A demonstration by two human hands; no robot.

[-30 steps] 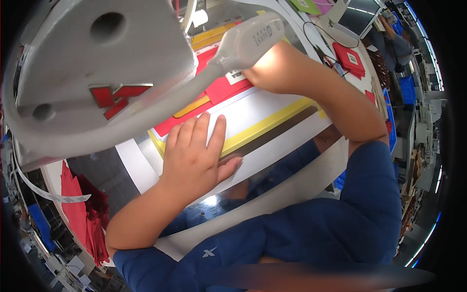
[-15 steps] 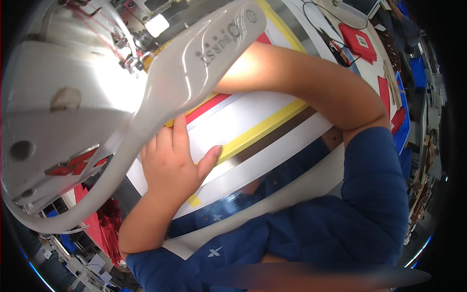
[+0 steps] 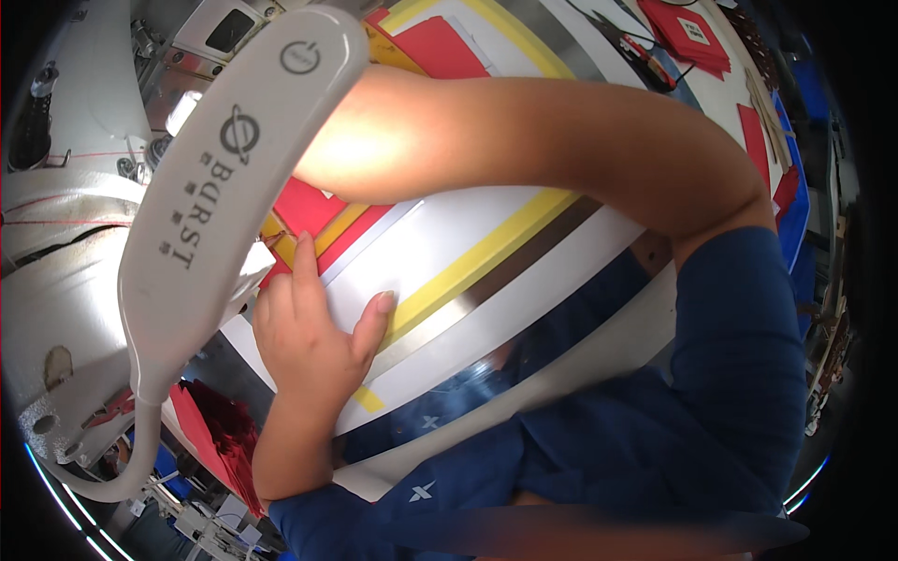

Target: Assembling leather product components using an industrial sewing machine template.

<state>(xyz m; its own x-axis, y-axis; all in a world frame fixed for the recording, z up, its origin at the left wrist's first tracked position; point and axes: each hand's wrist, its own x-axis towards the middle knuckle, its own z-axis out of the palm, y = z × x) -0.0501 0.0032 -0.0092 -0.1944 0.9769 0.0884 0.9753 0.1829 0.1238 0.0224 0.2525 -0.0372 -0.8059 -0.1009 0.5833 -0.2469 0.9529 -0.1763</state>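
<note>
My left hand (image 3: 311, 327) lies palm down on the white work surface (image 3: 421, 238), fingers extended and thumb apart. Its index fingertip touches or almost touches the edge of a flat yellow frame (image 3: 344, 230) with a red piece (image 3: 304, 208) on it. From the right, my right forearm (image 3: 524, 131) reaches across the surface to the sewing machine (image 3: 79, 290). A pale lamp head (image 3: 224, 159) covers my right hand, so its fingers and anything in them are hidden.
The lamp's bent neck (image 3: 148, 458) rises at the left. Another red piece (image 3: 440, 47) lies beyond my forearm. Red pieces are stacked (image 3: 687, 39) at the far right, near red-and-black hand tools (image 3: 645, 70). Red cloth (image 3: 213, 435) hangs lower left. Yellow tape (image 3: 477, 266) crosses the surface.
The view has shifted, putting the lamp head farther left and showing more of the red piece and yellow frame. My left hand keeps its spread pose. My right forearm reaches farther left in the picture.
</note>
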